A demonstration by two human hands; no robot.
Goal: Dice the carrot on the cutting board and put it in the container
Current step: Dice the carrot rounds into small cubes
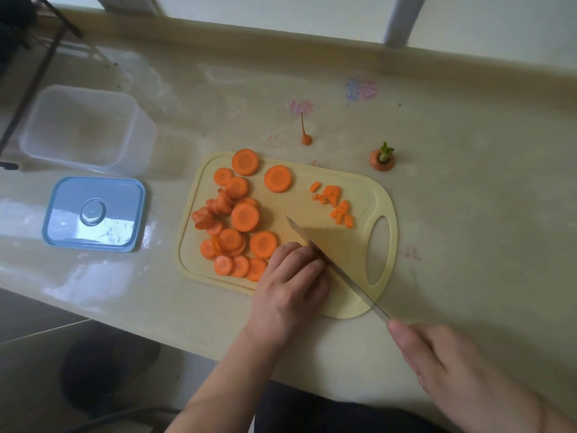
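A pale yellow cutting board [343, 182] lies in the middle of the counter. Several round carrot slices [245, 217] cover its left half, and a small pile of diced carrot [337, 204] sits near its right handle hole. My right hand [462, 370] grips the handle of a broad knife [331, 245], whose blade rests on the board. My left hand [292, 282] is curled against the blade's left side; whatever lies under its fingers is hidden. The clear plastic container [84, 126] stands empty at the far left.
The container's blue lid [93, 214] lies flat in front of the container. A cut carrot tip [306, 135] and the leafy carrot top [382, 157] sit on the counter behind the board. A dark metal rack [37, 57] stands at the far left corner.
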